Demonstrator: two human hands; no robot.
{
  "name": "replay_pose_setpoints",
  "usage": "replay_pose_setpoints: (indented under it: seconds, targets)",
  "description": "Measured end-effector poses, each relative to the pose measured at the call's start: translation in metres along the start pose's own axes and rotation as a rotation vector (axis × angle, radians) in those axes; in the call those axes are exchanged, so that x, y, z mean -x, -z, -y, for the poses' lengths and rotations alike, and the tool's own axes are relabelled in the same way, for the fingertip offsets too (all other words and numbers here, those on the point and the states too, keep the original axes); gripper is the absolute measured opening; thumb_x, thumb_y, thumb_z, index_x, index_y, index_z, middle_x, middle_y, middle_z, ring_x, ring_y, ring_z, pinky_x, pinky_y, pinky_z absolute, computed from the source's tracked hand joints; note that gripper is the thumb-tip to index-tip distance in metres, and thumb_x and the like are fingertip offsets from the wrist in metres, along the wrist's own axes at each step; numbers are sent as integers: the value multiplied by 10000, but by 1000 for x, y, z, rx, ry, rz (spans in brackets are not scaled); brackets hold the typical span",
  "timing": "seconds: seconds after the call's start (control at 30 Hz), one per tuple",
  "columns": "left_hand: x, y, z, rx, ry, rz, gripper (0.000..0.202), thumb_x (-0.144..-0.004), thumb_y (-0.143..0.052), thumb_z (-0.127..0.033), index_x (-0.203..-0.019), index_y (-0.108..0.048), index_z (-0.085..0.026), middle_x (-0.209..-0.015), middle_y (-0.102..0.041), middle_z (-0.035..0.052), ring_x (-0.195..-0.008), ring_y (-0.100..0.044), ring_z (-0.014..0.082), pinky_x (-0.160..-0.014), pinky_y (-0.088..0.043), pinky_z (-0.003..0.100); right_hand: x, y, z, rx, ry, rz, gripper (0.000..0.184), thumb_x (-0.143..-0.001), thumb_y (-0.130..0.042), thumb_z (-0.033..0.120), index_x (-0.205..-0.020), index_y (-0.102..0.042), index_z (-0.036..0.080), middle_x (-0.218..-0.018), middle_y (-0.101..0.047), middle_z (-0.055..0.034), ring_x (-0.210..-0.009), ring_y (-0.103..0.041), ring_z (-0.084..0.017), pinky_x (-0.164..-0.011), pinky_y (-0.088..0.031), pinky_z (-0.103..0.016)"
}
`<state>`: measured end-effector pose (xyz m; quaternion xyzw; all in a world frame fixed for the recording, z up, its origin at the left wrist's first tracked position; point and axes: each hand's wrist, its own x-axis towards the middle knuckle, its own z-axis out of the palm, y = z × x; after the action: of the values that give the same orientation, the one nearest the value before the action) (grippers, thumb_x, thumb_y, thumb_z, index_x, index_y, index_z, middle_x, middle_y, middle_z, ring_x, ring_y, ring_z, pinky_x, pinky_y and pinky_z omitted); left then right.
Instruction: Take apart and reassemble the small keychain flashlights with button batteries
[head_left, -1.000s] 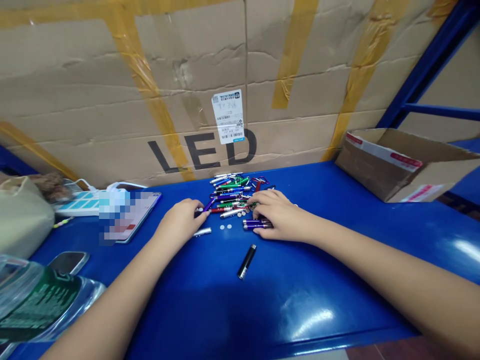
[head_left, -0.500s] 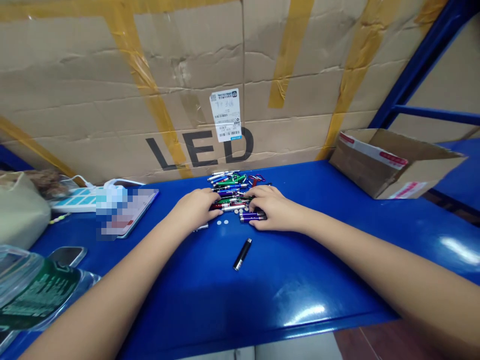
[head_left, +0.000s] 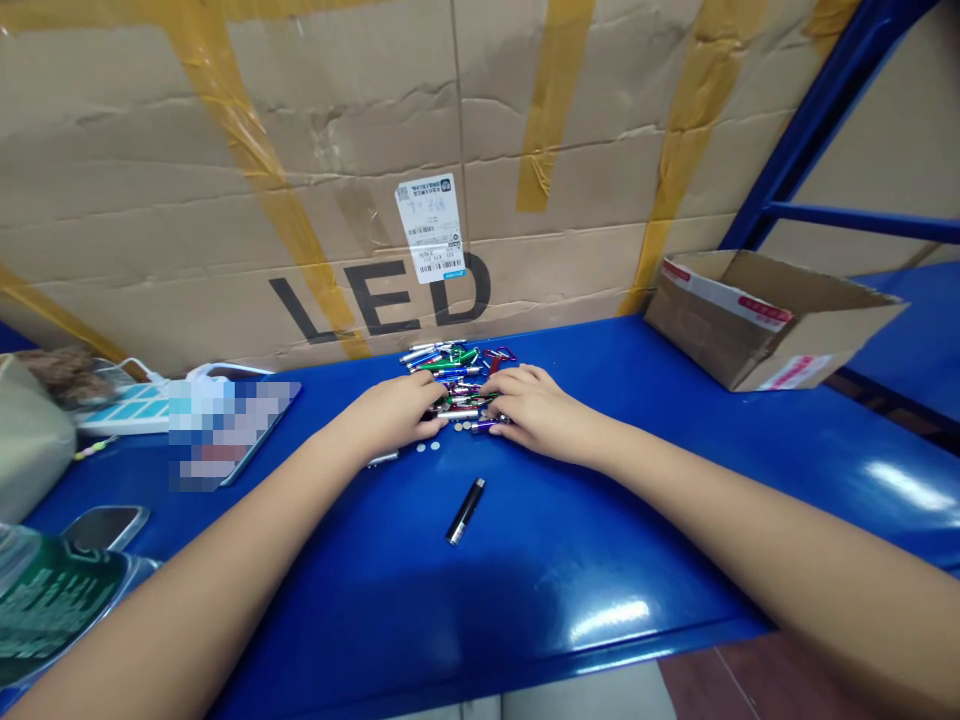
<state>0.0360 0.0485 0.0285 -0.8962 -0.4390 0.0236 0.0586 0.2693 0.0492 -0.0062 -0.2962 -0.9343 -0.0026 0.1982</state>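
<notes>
While I watch from afar, the left hand [head_left: 394,415] and right hand [head_left: 536,410] rest half-curled on either side of a heap of small metal flashlights [head_left: 450,375], touching it, though I cannot tell whether either has hold of one. Small round discs [head_left: 433,446] lie just near of the heap, a silver flashlight [head_left: 382,459] sits by the left hand, and a black flashlight [head_left: 466,511] lies apart on the blue metal workbench [head_left: 570,570]. Farther out, I see an open cardboard box [head_left: 757,325] at right, a power strip [head_left: 124,410] at left, and a taped LED carton [head_left: 375,200] along the far side, beside a blue steel rack frame [head_left: 825,130].
</notes>
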Motion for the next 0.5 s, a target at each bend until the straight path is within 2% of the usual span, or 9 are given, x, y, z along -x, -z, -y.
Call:
replay_pose_setpoints:
  seconds: [0.1,0.23,0.5]
  targets:
    - [-1,-4,3,-54,-29,-10,230,-866,-498,-270,-1024,-620,-154,-1043,-605,107,-875,-619,236,-728,-498,324,-2,0,-5,-18,-16,-13,166,-887,-571,273,-939,-664,146,-1028,-650,-124,-1026,-554,-238,-931,-391,-422]
    - [0,-10,9,22,-54,-34,234,-903,-476,-255,-1065,-618,-164,-1106,-601,108,-968,-615,229,-818,-500,330,-6,-7,-9,-47,-68,0,161,-915,-521,241,-933,-634,128,-898,-650,-114,-855,-572,-211,-801,-443,-370]
    - [2,-22,18,71,-65,-124,232,-876,-534,-246,-1066,-646,-173,-1073,-626,107,-960,-628,227,-821,-510,330,-15,-21,-10,-86,-145,-55,180,-934,-452,204,-1033,-588,140,-995,-631,-123,-950,-556,-238,-829,-450,-387]
